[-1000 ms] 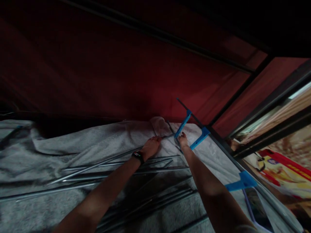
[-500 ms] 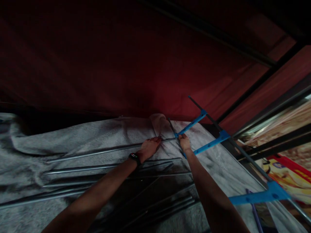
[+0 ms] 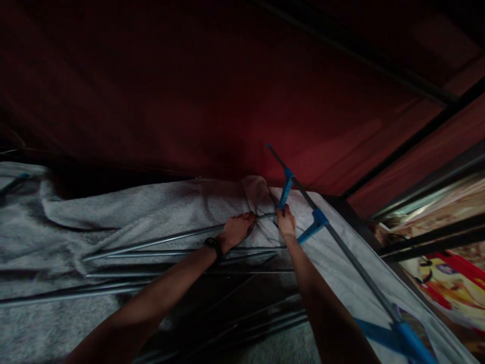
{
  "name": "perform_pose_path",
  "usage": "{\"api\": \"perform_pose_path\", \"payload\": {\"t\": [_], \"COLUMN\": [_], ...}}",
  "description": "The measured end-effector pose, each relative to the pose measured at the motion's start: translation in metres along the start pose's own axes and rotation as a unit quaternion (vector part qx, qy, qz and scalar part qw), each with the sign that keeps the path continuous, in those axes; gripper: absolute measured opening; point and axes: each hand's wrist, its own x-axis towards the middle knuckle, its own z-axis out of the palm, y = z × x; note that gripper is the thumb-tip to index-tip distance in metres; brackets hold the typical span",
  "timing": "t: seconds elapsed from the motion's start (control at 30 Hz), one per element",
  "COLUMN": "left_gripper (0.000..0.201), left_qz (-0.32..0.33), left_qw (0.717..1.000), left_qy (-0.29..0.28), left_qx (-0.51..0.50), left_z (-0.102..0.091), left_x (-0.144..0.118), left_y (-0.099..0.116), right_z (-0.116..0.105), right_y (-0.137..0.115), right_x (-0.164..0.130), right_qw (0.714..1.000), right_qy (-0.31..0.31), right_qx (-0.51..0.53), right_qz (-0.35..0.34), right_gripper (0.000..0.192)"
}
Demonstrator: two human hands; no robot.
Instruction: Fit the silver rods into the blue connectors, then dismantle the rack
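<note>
My left hand [image 3: 237,231], with a black wristband [image 3: 213,246], is wrapped over a thin metal tube [image 3: 166,236] lying slantwise on the grey cloth. Close by, my right hand [image 3: 287,223] is closed around the lower joint of a frame of grey tubes and blue plastic brackets, where the tube's end meets it. One blue bracket [image 3: 287,188] rises from the fingers to the frame's upper grey rail [image 3: 356,264]. Another blue bracket [image 3: 316,224] stands right of the hand. My fingers hide the exact joint.
Several loose metal tubes [image 3: 125,275] lie on the grey fleece cloth [image 3: 341,242] below my arms. A dark red fabric wall [image 3: 182,121] stands behind. Dark bars [image 3: 401,151] cross the right side, near a red and yellow printed package [image 3: 447,283].
The blue-bracketed frame has tipped to the left, its upper rail swinging in over my right hand. Both hands keep their grip near the same joint. The view has shifted slightly.
</note>
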Motion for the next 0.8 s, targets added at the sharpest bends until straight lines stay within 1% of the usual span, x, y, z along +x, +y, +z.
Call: {"api": "perform_pose_path", "payload": {"t": [0.07,0.2,0.3,0.5,0.63,0.8], "left_gripper": [0.053,0.051,0.050,0.048,0.048,0.043], "left_qz": [-0.004,-0.009,-0.003,0.006,0.007,0.023], "left_qw": [1.000,1.000,1.000,1.000,1.000,1.000], "left_qy": [-0.001,0.005,0.014,0.014,0.013,-0.002], "left_qx": [-0.006,-0.011,-0.013,-0.025,-0.012,0.009], "left_z": [-0.001,-0.002,0.000,0.003,-0.005,-0.015], "left_x": [0.002,0.005,0.005,0.002,0.002,0.002], "left_y": [0.001,0.001,0.001,0.002,0.004,0.005], "right_z": [-0.005,-0.011,-0.012,-0.013,-0.012,-0.010], "right_y": [0.001,0.005,0.006,0.006,0.002,-0.004], "right_x": [0.004,0.009,0.008,0.007,0.005,0.000], "right_qw": [1.000,1.000,1.000,1.000,1.000,1.000], "right_qy": [0.004,0.009,0.010,0.005,0.003,-0.006], "right_qx": [0.001,0.005,0.014,0.024,0.001,-0.028], "right_qz": [0.017,0.013,0.003,0.003,0.002,0.004], "right_gripper": [0.042,0.040,0.039,0.039,0.038,0.038]}}
